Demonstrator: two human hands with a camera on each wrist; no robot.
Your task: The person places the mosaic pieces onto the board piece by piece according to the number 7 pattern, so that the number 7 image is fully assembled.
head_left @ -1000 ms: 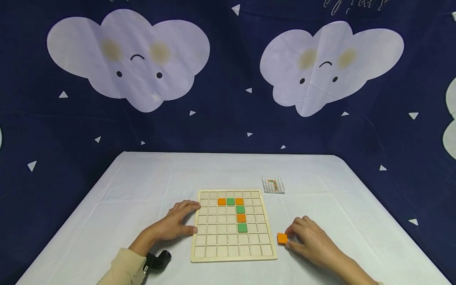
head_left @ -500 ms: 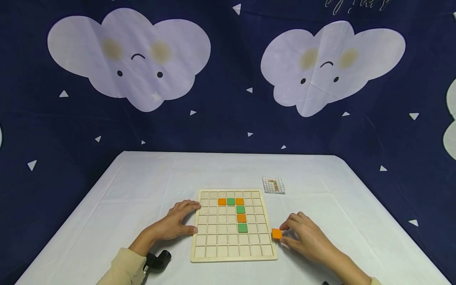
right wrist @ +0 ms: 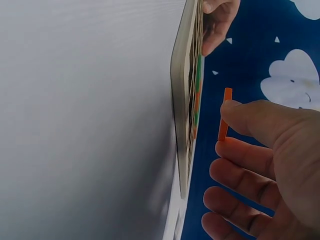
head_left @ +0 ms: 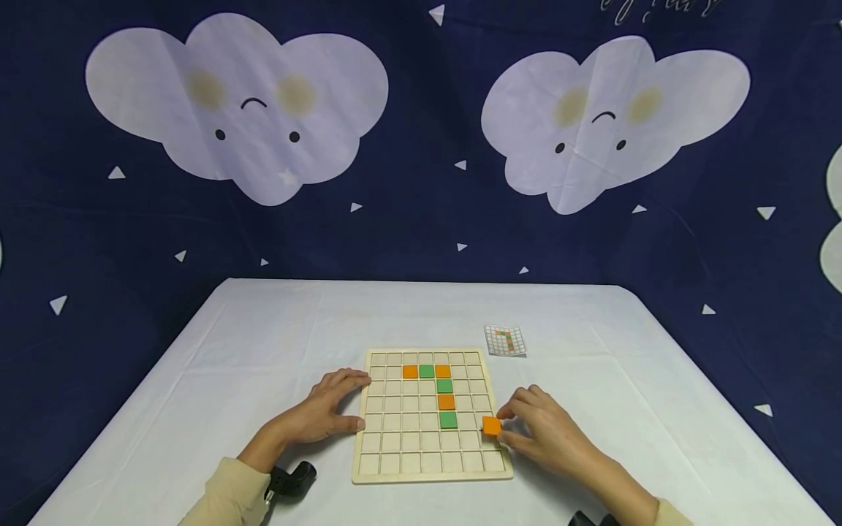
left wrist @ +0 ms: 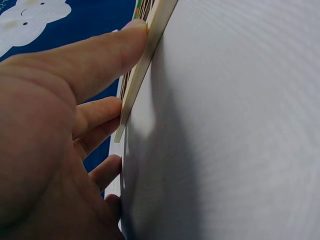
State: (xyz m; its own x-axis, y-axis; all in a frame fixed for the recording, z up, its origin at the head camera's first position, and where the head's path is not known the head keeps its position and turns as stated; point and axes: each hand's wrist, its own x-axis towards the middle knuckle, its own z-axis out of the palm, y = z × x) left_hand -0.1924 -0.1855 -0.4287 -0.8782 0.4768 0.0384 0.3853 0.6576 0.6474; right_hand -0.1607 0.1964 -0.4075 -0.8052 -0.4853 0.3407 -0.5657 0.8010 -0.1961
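Observation:
An orange square tile [head_left: 491,426] is pinched between the thumb and forefinger of my right hand [head_left: 552,435], held just above the right edge of the wooden grid board [head_left: 401,464]. From the right wrist, the tile [right wrist: 225,114] appears edge-on, apart from the board. My left hand [head_left: 320,411] rests at the board's left edge with thumb and fingers spread; its thumb [left wrist: 110,55] touches the rim. Orange and green tiles alternate in the grid: a short row near the top, including a green tile [head_left: 426,371], then a column down to another green tile [head_left: 448,420].
A small card [head_left: 505,341] printed with a coloured grid pattern lies beyond the board's far right corner. White cloth [head_left: 283,314] covers the table, and a dark blue curtain with clouds [head_left: 421,241] hangs behind it.
My right hand has carried the orange tile leftward, from the cloth beside the board to over its right edge. The left hand stays in place.

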